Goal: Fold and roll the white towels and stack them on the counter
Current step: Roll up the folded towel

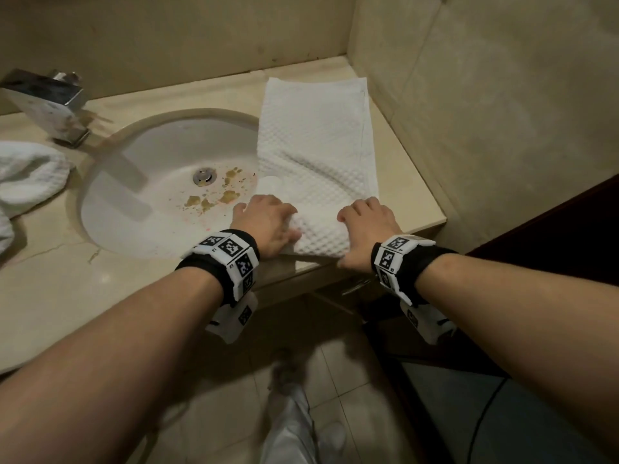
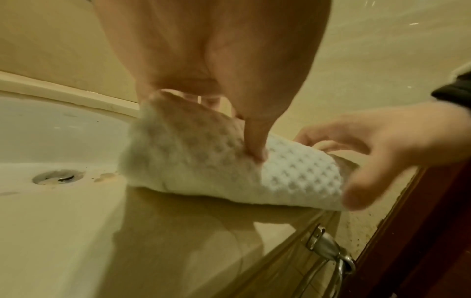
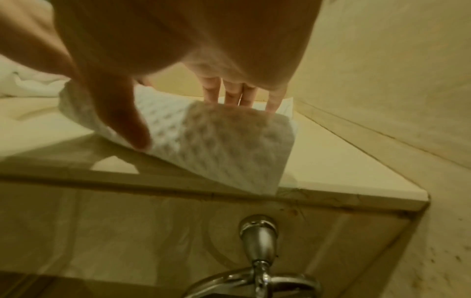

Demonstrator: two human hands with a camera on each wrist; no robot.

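Your left hand [image 1: 268, 222] and right hand [image 1: 365, 226] each grasp the rolled near end of one waffle towel [image 1: 318, 142], fingertips hidden behind the roll; it lies on the bench [image 1: 415, 202] beside the sink [image 1: 160, 182]. A second towel [image 1: 26, 175] (cut off at left) makes two.

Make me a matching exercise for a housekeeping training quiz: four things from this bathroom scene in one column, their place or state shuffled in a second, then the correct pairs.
Things
1. waffle-weave towel
2. crumpled towel
3. sink basin
4. faucet

Places or states
A. stained with brownish spots near the drain
B. heaped on the counter left of the sink
C. near end being rolled by the left hand and right hand
D. behind the basin, on the left

Pairs: 1-C, 2-B, 3-A, 4-D
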